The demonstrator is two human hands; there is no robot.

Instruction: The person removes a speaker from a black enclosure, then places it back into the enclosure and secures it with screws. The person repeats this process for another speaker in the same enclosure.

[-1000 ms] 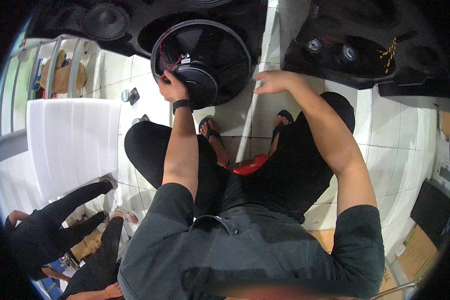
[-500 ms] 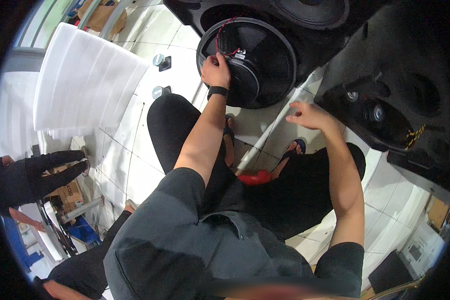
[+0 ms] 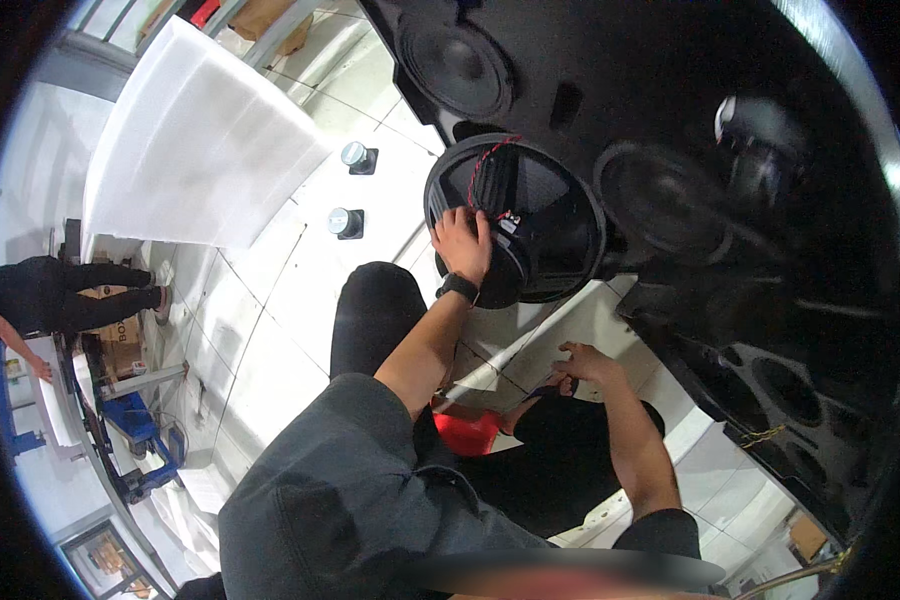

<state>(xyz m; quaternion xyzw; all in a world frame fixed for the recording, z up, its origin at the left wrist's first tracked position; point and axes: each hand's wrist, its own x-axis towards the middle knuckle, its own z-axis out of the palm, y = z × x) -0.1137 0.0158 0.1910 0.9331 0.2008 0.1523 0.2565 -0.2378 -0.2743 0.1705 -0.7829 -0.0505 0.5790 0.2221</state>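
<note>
From the head view we see our left hand (image 3: 462,243) laid on the back of a large round loudspeaker driver (image 3: 515,222) that leans against a black speaker cabinet (image 3: 730,150). The grip of that hand is spread, fingers fanned over the driver's dark frame rather than closed round anything, with a black wristband (image 3: 459,288) just below it on the wrist. Red wires (image 3: 488,160) run along the driver's rim just above the grip. Our right hand (image 3: 582,363) sits lower and to the right, well apart from the driver, close over the tiled floor (image 3: 270,290) beside our knee; its fingers look curled, but we cannot tell whether that grip pinches anything. A red object (image 3: 467,432) lies between our legs, below both hands. Left of the left grip, two small round metal parts (image 3: 346,222) rest on the floor, and beyond them stands a stack of white foam sheets (image 3: 195,150). Far off to the left another person (image 3: 65,290) in dark clothes bends over.
</note>
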